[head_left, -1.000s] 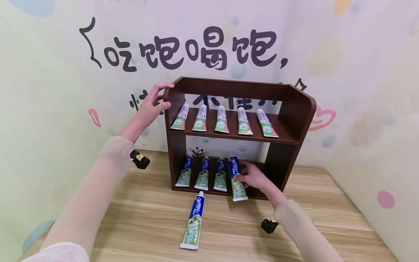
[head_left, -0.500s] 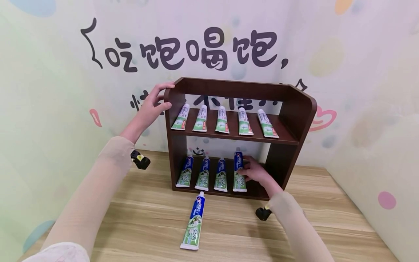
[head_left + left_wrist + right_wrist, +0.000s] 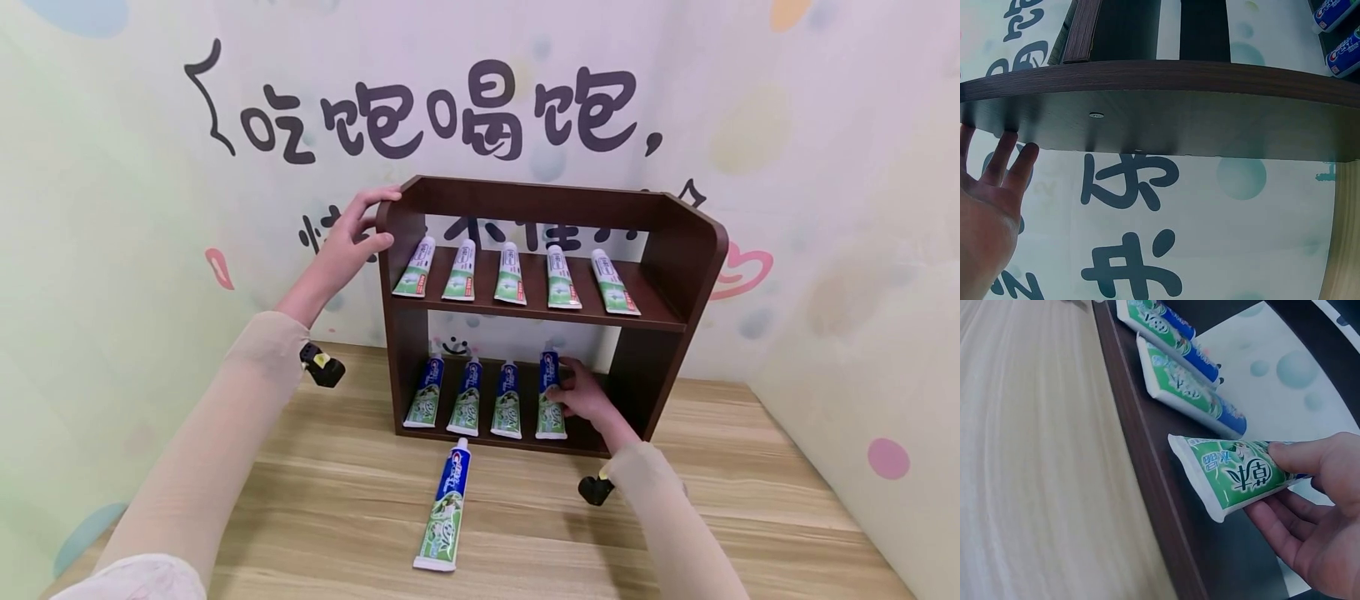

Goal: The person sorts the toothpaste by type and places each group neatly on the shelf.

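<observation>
My right hand [image 3: 585, 395] pinches a blue and green toothpaste tube [image 3: 551, 408] at the lower shelf of a dark brown rack, thumb on its printed face and fingers beneath. In the right wrist view this tube [image 3: 1235, 475] sits tilted close over the shelf board, its white crimped end toward the front edge. To its left lie three similar tubes [image 3: 506, 408]. My left hand [image 3: 347, 242] rests against the rack's left side panel [image 3: 1197, 122], fingertips touching it. Another such toothpaste tube [image 3: 444, 512] lies on the table in front of the rack.
Several white and green tubes [image 3: 510, 275] lie in a row on the upper shelf [image 3: 660, 308]. The rack stands on a wooden table [image 3: 322, 492], with a printed wall [image 3: 480, 33] close behind it and side walls to left and right.
My right hand has moved the tube back and slightly right, from overhanging the front edge to within the lower shelf, beside the others. The left hand has stayed in place.
</observation>
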### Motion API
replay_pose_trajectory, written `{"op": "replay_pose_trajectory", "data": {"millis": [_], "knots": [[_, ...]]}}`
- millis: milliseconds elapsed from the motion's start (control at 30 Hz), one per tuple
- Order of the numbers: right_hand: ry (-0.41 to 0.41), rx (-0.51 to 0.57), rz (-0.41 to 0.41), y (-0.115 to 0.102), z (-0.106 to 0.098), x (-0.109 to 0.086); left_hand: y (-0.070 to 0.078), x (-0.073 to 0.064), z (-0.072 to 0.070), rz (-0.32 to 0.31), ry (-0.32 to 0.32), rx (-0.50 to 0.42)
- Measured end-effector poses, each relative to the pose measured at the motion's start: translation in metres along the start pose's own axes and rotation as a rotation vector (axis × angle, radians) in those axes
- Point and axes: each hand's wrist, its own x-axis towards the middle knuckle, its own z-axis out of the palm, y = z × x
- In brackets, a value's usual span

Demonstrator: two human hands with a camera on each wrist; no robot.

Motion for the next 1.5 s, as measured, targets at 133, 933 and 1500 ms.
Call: {"op": "replay_pose_trajectory", "data": {"millis": [133, 933, 1500], "knots": [[0.026, 0.004, -0.012, 0.007, 0.002, 0.0, 0.0, 0.0, 0.0, -0.015, 0.003, 0.001], [0.055, -0.084, -0.048, 0.02, 0.011, -0.002, -0.001, 0.0, 0.0, 0.018, 0.003, -0.001], [-0.125, -0.071, 0.033, 0.021, -0.009, -0.01, -0.001, 0.001, 0.001, 0.013, 0.002, 0.012]]}}
